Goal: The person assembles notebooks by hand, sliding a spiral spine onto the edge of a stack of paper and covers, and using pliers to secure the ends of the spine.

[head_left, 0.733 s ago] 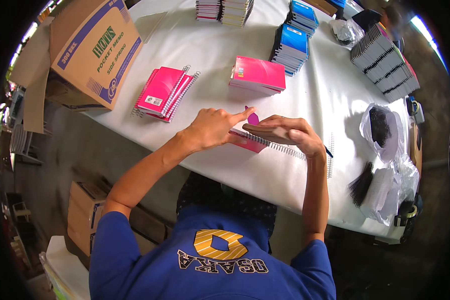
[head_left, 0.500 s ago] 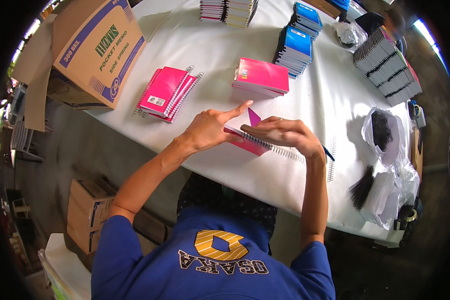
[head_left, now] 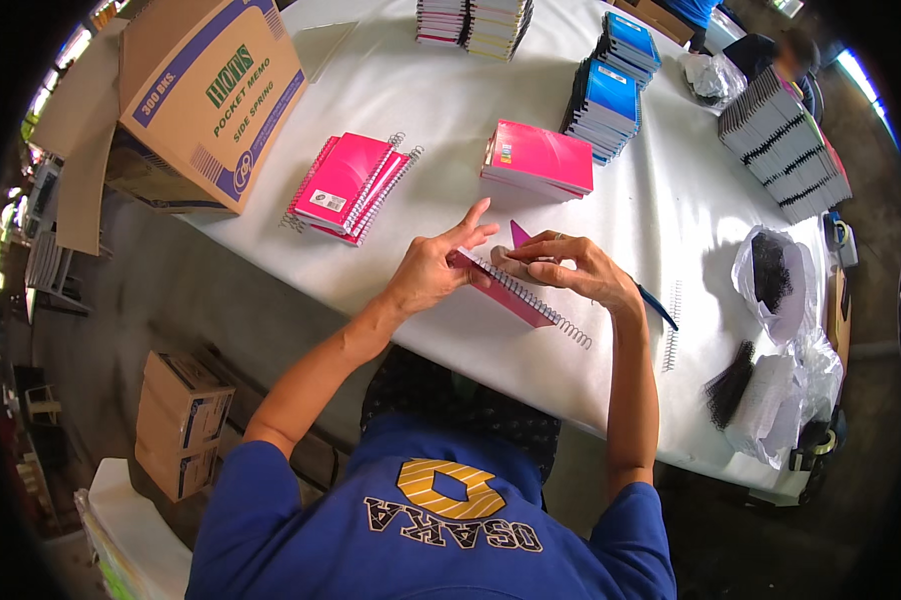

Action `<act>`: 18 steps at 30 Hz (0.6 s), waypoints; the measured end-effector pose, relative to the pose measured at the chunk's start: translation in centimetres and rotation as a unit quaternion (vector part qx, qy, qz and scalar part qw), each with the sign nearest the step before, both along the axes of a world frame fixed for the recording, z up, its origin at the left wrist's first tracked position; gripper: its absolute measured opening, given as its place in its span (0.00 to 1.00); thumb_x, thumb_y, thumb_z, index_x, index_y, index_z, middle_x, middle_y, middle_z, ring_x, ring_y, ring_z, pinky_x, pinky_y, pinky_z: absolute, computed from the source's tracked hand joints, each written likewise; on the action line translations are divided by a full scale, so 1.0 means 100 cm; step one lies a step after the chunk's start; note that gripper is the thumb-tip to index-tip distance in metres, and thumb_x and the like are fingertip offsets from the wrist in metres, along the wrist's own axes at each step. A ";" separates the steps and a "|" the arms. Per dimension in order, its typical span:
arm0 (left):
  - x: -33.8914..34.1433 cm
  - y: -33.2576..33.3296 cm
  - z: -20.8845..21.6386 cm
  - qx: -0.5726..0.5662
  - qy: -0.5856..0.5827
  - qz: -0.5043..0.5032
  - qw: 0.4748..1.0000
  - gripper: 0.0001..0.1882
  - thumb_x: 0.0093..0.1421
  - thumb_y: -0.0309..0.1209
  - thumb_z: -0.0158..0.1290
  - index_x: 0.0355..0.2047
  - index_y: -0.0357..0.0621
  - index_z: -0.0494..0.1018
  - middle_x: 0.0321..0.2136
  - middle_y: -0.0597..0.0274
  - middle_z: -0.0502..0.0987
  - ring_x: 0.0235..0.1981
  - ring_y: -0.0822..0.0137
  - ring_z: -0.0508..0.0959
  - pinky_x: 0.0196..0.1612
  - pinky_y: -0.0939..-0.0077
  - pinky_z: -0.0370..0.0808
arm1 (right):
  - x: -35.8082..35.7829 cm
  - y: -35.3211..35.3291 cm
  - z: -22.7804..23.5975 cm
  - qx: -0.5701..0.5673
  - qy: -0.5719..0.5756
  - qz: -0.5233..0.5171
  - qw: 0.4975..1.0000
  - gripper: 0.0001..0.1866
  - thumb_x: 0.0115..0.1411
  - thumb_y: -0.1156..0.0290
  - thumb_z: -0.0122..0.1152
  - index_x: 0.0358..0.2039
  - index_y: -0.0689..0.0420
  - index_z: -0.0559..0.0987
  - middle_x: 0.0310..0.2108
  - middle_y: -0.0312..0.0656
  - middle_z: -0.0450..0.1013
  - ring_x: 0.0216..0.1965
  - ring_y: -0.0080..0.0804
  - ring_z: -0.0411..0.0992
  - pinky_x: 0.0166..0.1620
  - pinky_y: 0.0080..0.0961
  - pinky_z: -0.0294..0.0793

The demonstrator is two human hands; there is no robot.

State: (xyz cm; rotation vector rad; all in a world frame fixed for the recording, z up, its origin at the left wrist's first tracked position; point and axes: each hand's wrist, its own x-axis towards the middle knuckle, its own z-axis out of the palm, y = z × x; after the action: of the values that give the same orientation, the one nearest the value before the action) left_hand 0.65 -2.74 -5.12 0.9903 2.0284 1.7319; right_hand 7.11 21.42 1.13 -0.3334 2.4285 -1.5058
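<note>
A small pink notebook (head_left: 516, 298) is tilted up over the near part of the table, its cover standing partly open on the far side. My left hand (head_left: 439, 268) grips its left end, thumb and forefinger spread upward and the other fingers behind it. Along its top edge runs a wire spiral (head_left: 521, 290), whose loose end sticks out past the right corner. Against this spiral lie the bent fingers of my right hand (head_left: 581, 268), partly hiding the pages. By my right wrist shows a blue curved handle (head_left: 658, 308); whether my hand holds it I cannot tell.
Pink spiral notebooks (head_left: 346, 180) lie at left, beside a large cardboard box (head_left: 206, 100). Beyond my hands is a pink notebook stack (head_left: 538, 155), with blue notebooks (head_left: 609, 100) behind. A loose spiral (head_left: 674, 325) and plastic bags of wire coils (head_left: 771, 270) lie at right.
My right hand has gone from flat, stretched fingers over the spiral to bent fingers against it. The notebook has tilted more upright in my left hand. The whole view has shifted slightly.
</note>
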 end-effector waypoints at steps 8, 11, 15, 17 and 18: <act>0.006 0.001 0.005 -0.023 -0.004 0.019 1.000 0.54 0.51 0.23 0.65 0.71 0.59 0.42 0.56 0.49 0.72 0.58 0.57 0.72 0.52 0.70 0.79 | 0.001 0.000 0.003 -0.101 -0.006 -0.002 0.995 0.29 0.58 0.53 0.55 0.46 0.68 0.80 0.48 0.51 0.75 0.48 0.41 0.73 0.55 0.32 0.68; 0.005 -0.002 0.000 -0.019 -0.006 0.017 1.000 0.53 0.52 0.26 0.65 0.71 0.58 0.43 0.56 0.49 0.72 0.57 0.58 0.73 0.51 0.71 0.78 | -0.003 -0.009 0.005 -0.067 0.024 0.012 0.997 0.27 0.57 0.52 0.59 0.47 0.62 0.81 0.44 0.48 0.76 0.45 0.37 0.73 0.51 0.33 0.69; -0.003 -0.010 -0.005 0.032 -0.069 -0.048 0.996 0.45 0.53 0.31 0.65 0.68 0.51 0.53 0.56 0.51 0.73 0.57 0.61 0.73 0.53 0.72 0.77 | -0.001 -0.002 -0.005 0.049 0.044 -0.052 0.996 0.24 0.57 0.51 0.64 0.46 0.56 0.83 0.44 0.47 0.76 0.42 0.37 0.73 0.46 0.33 0.72; -0.012 -0.009 -0.001 0.017 -0.071 -0.097 0.993 0.40 0.56 0.34 0.63 0.66 0.47 0.57 0.56 0.52 0.74 0.58 0.63 0.72 0.55 0.73 0.73 | 0.007 0.004 -0.018 0.111 0.142 -0.098 0.979 0.21 0.56 0.55 0.68 0.46 0.53 0.83 0.47 0.47 0.76 0.44 0.41 0.74 0.49 0.33 0.71; -0.015 -0.008 0.000 0.004 -0.072 -0.145 0.987 0.35 0.59 0.37 0.60 0.64 0.42 0.61 0.56 0.53 0.74 0.59 0.66 0.71 0.56 0.75 0.70 | 0.014 0.010 -0.022 0.111 0.141 -0.101 0.979 0.21 0.56 0.55 0.68 0.46 0.53 0.83 0.47 0.47 0.76 0.44 0.41 0.74 0.49 0.33 0.71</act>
State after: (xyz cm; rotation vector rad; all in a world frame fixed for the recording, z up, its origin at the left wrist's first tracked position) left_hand -0.81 -3.56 -5.07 1.0698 1.6940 1.6071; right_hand 8.48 22.40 -1.04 -0.2759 2.9010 -1.3176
